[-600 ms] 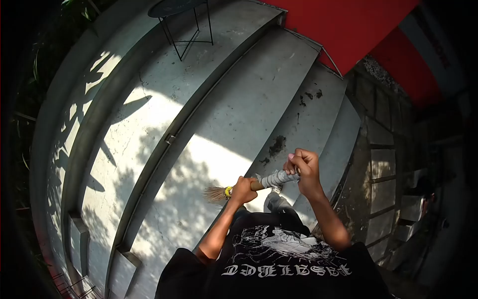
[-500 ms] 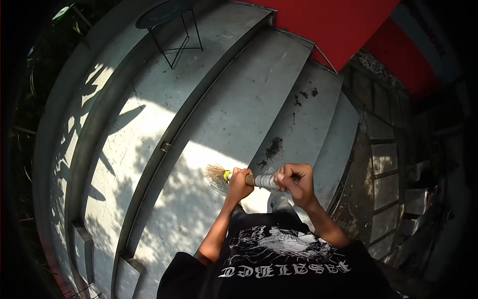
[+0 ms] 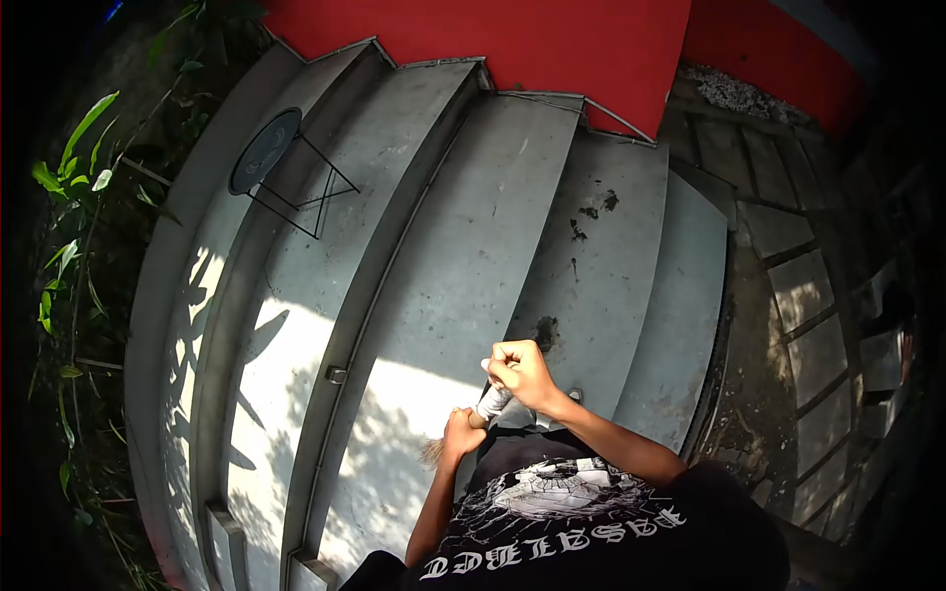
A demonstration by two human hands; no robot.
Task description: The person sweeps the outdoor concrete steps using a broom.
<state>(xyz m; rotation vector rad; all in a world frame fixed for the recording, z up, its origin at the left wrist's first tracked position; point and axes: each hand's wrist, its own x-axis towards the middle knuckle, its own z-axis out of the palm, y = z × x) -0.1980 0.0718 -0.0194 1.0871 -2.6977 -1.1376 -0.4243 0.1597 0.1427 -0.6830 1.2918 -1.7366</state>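
Both sets of fingers are wrapped tight round a short broom (image 3: 485, 409). The right hand (image 3: 520, 372) is fisted at the top of the handle, where pale tape is wound. The left hand (image 3: 461, 431) grips lower down, close to the bristles, which poke out just beside it to the left. The broom slants steeply in front of the person's black printed shirt (image 3: 562, 512), over a sunlit patch of a wide grey step (image 3: 463, 246). Dark dirt patches (image 3: 544, 331) lie on the next step to the right. Far up the steps stands a small round desk (image 3: 266, 150) with thin wire legs, green leaves (image 3: 69, 187) beside it, and a red wall (image 3: 512, 39) above.
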